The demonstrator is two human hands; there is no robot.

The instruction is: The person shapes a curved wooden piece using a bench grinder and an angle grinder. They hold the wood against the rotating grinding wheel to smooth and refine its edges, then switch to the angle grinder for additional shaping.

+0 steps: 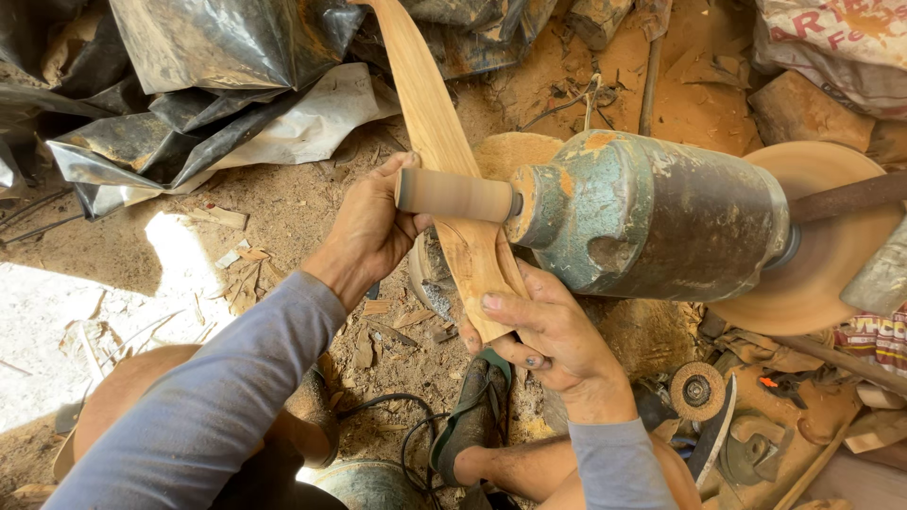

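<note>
grey long sleeves (203,416) fill the six o'clock foreground. at three o'clock sits a dusty green cylindrical metal motor housing (652,212), its tan sanding drum spindle (455,195) pointing toward nine o'clock. a long curved pale wooden strip (442,142) runs from twelve o'clock down under the spindle, touching it. left hand (370,231) wraps fingers around the strip's middle; right hand (548,326) pinches its lower end. small round grinding disc (697,390) lies at four o'clock.
</note>
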